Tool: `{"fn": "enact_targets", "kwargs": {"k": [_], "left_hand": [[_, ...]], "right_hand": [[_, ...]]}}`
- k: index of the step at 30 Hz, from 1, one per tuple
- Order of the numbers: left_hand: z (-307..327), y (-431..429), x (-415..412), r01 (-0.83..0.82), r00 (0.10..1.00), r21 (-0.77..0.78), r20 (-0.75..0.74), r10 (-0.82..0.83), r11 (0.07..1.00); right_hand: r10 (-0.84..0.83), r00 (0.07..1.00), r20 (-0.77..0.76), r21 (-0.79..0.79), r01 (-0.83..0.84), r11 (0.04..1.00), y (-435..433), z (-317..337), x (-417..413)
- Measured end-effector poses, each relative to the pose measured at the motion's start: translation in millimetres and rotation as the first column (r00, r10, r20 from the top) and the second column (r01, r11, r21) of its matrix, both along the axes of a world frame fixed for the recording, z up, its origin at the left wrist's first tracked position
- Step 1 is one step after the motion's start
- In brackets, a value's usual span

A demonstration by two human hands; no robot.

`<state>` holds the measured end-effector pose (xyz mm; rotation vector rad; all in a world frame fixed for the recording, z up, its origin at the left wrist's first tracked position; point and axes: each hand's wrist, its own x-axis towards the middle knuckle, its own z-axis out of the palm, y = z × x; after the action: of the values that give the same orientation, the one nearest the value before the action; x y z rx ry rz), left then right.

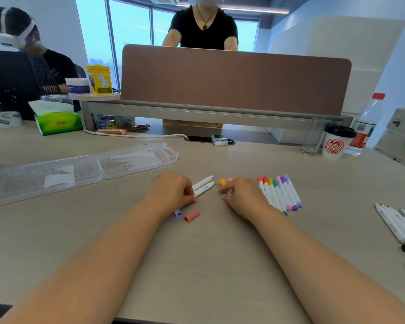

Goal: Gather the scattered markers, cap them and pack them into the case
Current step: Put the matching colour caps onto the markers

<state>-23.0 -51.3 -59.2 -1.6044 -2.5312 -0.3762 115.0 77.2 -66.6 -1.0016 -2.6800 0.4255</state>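
Pale wood-grain desk (208, 253) fills the view, backed by a brown divider panel (234, 80), with a person in a black top (204, 26) behind it and another person in a white headset (17, 36) off the far left corner. Toward the desk's left edge the clear plastic case (80, 169) lies open, both halves spread flat. Near the middle of the desk the left hand (171, 190) has its fingers curled round the near ends of two white markers (204, 185), which lie side by side with their bare tips pointing toward the far right. Just beside that wrist, toward the near edge, lie a purple cap (178, 213) and a salmon cap (192, 216), close together but apart. The right hand (241, 195) rests with its fingers bent toward the desk; whether they pinch anything cannot be told. An orange cap (223, 181) and a pink cap (229, 179) show just past its knuckles. Touching its outer side is a tidy row of capped markers (278, 192), caps in orange, yellow, green, pink and purple. More loose markers (398, 223) lie at the right edge. Toward the far right corner stand a lidded paper cup (336, 143), a clear glass (313, 139) and a water bottle (366, 127); a green tissue pack (57, 122) sits at the far left.
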Motion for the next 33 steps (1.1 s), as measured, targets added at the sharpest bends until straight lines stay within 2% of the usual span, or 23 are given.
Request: {"fn": "enact_targets", "kwargs": {"k": [3, 5, 7, 9, 11, 16, 21, 26, 30, 33], "left_hand": [[0, 0, 0, -0.028, 0.999, -0.006, 0.02, 0.029, 1.0], [-2, -1, -2, -0.03, 0.998, -0.001, 0.052, 0.03, 1.0], [-2, -3, -5, -0.024, 0.998, -0.012, 0.059, 0.025, 1.0], [-1, -7, -9, -0.017, 0.999, -0.01, 0.049, 0.018, 1.0], [0, -10, -12, -0.003, 0.998, 0.024, 0.057, 0.002, 1.0], [-1, -11, -16, -0.013, 0.979, 0.201, 0.202, -0.029, 0.98], [-2, -14, -14, -0.023, 0.943, 0.336, 0.32, -0.091, 0.941], [-6, -14, -17, -0.045, 0.925, 0.373, 0.365, -0.102, 0.927], [-4, -13, -15, -0.048, 0.932, 0.324, 0.355, -0.075, 0.945], [-4, -13, -15, -0.057, 0.935, 0.316, 0.35, -0.061, 0.947]], "right_hand": [[-0.03, 0.999, 0.036, 0.041, 0.028, 0.999, 0, 1, 0], [-0.031, 0.999, -0.031, 0.075, 0.033, 0.997, -2, 5, 1], [0.085, 0.987, -0.134, 0.122, -0.068, 0.99, -9, 11, 2], [0.286, 0.942, -0.176, 0.093, -0.273, 0.957, -21, 16, 4], [0.436, 0.889, -0.14, 0.048, -0.434, 0.9, -35, 18, 4], [0.545, 0.837, 0.052, 0.065, -0.548, 0.834, -45, 13, 0], [0.425, 0.905, 0.028, 0.04, -0.425, 0.904, -35, 8, 1], [0.151, 0.969, -0.195, -0.042, -0.162, 0.986, -15, 8, 9], [-0.038, 0.934, -0.356, -0.171, -0.025, 0.985, -8, 7, 10], [-0.077, 0.876, -0.477, -0.22, -0.034, 0.975, -6, 7, 13]]}}
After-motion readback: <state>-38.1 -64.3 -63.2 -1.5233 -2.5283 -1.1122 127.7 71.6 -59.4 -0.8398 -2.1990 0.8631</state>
